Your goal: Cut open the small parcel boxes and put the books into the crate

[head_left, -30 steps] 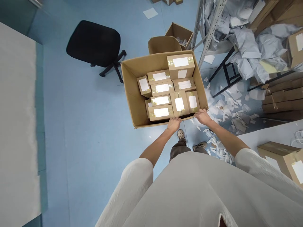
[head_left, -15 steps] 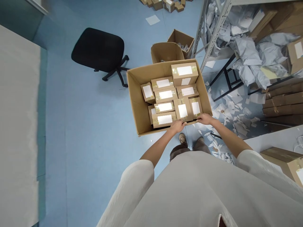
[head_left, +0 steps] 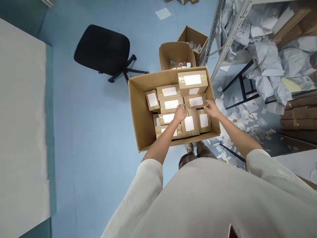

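Observation:
A big open carton (head_left: 141,122) stands before me, filled with several small taped boxes that bear white labels. My left hand (head_left: 180,113) is over the middle of the carton, its fingertips at the left end of a labelled box (head_left: 196,101). At that box's right end is my right hand (head_left: 211,108), thumb and fingers apart. Whether the left fingers grip the box is too small to tell. The largest small box (head_left: 192,80) lies at the carton's far right corner.
Two more open cartons (head_left: 175,53) stand behind the big one. A black chair (head_left: 102,49) is at the left. On the right are a metal shelf (head_left: 232,33) with grey parcels and paper scraps (head_left: 250,115) on the floor. A white table (head_left: 22,132) runs along the left edge.
Both my hands have left the carton's near rim and moved forward over the boxes inside. The view has shifted slightly, and small items now show in the carton behind.

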The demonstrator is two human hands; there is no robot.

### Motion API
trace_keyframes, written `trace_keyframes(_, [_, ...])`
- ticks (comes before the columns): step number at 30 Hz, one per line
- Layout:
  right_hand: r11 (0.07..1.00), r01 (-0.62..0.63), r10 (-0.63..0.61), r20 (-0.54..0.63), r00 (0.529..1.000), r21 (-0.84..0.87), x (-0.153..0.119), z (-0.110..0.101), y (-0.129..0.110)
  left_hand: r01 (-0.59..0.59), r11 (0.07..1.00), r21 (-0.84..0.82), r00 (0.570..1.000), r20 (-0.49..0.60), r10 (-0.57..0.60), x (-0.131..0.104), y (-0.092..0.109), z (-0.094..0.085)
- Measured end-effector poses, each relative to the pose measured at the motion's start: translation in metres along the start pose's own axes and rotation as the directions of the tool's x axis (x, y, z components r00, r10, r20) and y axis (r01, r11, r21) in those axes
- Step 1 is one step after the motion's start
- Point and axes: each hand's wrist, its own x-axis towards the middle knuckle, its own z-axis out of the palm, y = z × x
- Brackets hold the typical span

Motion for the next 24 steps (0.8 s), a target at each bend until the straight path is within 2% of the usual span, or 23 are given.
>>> trace_keyframes(3, [0.999,0.024,-0.024,0.004,1.0,-0.021,0.045,-0.002,0.002,0.009,0.999,-0.037,0.998,-0.066,-0.012,0.038,-0.001,-0.004])
trace_keyframes(6, [1.0,0.016,-0.016,0.023,1.0,-0.025,0.082,-0.003,0.005,-0.048,0.997,-0.054,0.989,-0.14,0.04,0.07,0.001,-0.006])
trace_keyframes(10, [0.999,-0.01,0.01,0.005,1.0,0.042,0.109,0.003,0.004,-0.063,0.998,0.018,0.986,-0.154,0.065,0.097,0.009,-0.006])
trace_keyframes(14, [0.995,-0.031,0.034,-0.03,0.999,0.096,0.115,0.012,-0.003,-0.018,0.995,0.101,0.99,-0.134,0.032,0.104,0.014,-0.007])
trace_keyframes(19, [0.992,-0.036,0.05,-0.116,0.992,0.122,0.115,0.014,-0.011,-0.006,0.99,0.14,0.986,-0.164,0.029,0.098,0.011,-0.013])
trace_keyframes(24, [0.99,0.0,0.023,-0.155,0.988,0.144,0.113,0.012,-0.012,0.045,0.999,-0.029,0.966,-0.252,-0.051,0.092,0.006,-0.019])
